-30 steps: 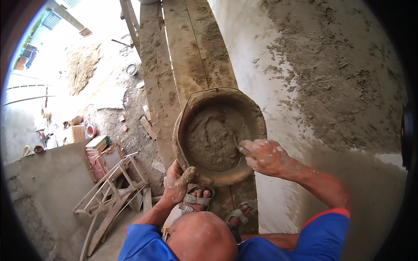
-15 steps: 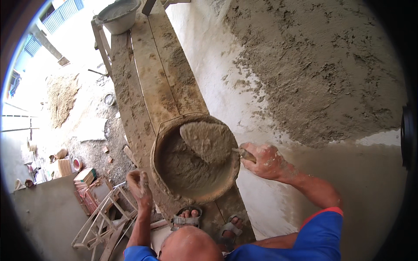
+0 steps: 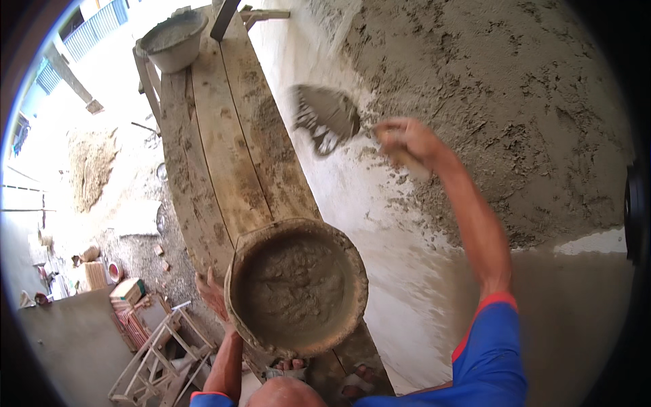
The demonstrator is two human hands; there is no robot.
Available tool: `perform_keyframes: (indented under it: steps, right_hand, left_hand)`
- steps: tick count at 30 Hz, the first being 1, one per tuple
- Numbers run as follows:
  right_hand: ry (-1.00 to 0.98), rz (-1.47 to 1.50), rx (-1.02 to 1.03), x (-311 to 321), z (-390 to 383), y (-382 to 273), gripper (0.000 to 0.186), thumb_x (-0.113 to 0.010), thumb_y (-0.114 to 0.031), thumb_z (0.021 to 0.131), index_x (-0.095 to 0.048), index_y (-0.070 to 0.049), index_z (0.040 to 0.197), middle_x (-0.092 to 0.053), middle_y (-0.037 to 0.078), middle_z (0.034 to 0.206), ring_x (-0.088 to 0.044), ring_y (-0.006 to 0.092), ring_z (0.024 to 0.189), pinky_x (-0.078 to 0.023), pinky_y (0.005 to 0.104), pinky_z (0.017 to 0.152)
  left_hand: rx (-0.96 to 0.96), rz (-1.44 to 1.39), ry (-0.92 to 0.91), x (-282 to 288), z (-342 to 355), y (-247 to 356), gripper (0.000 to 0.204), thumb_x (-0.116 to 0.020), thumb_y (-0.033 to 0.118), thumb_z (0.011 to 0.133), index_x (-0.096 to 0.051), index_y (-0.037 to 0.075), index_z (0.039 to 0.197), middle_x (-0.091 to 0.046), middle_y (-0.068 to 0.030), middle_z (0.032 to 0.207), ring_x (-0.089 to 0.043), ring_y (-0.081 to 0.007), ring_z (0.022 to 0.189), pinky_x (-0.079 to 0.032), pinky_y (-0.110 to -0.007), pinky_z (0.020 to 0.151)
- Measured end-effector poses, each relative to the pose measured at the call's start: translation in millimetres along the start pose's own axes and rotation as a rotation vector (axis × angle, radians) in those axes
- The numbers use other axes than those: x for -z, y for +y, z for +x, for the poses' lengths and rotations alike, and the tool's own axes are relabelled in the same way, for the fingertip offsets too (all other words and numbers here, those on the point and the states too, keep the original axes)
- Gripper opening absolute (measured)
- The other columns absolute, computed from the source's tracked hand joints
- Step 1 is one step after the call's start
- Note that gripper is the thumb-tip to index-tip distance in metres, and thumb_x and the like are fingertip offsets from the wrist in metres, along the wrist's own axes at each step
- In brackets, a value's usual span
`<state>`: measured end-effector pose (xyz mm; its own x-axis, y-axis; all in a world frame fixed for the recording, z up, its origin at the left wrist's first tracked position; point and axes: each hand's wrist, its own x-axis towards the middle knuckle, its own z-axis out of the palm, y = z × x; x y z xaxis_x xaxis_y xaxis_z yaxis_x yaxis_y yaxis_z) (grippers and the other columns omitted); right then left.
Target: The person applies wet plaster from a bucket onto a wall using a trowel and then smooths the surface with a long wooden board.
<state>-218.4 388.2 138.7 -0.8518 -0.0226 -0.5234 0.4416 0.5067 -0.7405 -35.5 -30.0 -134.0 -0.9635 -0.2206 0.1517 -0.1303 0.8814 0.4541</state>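
Trowel (image 3: 325, 122), above the bucket (image 3: 358, 275) 0.5 seconds ago, is now swinging blurred past the planks' (image 3: 220, 129) right edge, carrying mortar (image 3: 341, 107) before the wall (image 3: 488, 122); your scooping is giving way to delivery. Your right hand (image 3: 410, 144) is gripping its handle; your left hand (image 3: 213, 295), fingers loosely spread, is staying beside the bucket, contact unclear.

Right fingers (image 3: 392, 127): gripping mortar-laden trowel (image 3: 331, 112) | left fingers (image 3: 203, 283): beside basin (image 3: 358, 275) | basin: on planks (image 3: 227, 146)

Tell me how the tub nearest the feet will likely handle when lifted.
Probably heavy: the tub holds plenty of mortar. Its smeared rim may feel slippery. Its wide, open mouth could let mortar slop out if tilted.
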Motion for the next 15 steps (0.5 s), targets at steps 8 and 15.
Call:
perform_keyframes:
  steps: [8, 15]
  right_hand:
    - [0.995, -0.740, 0.086, 74, -72, -20, 0.048, -0.054, -0.017, 0.089, -0.045, -0.003, 0.134, -0.061, 0.015, 0.107, -0.062, 0.0254, 0.089, -0.051, 0.0388, 0.073]
    - [0.161, -0.803, 0.238, -64, -189, -5, 0.041, -0.058, -0.014, 0.084, -0.055, -0.003, 0.123, -0.058, 0.013, 0.101, -0.059, 0.0252, 0.094, -0.048, 0.0367, 0.081]
  left_hand:
    - [0.149, -0.022, -0.098, 14, 4, 22, 0.060, -0.065, 0.043, 0.082, -0.050, 0.007, 0.127, -0.027, -0.0273, 0.140, -0.028, -0.0418, 0.130, -0.024, -0.050, 0.105]
    - [0.050, -0.057, -0.013, -7, -3, 9, 0.045, -0.063, 0.033, 0.084, -0.053, 0.016, 0.124, -0.030, -0.0253, 0.140, -0.029, -0.0400, 0.130, -0.024, -0.049, 0.105]
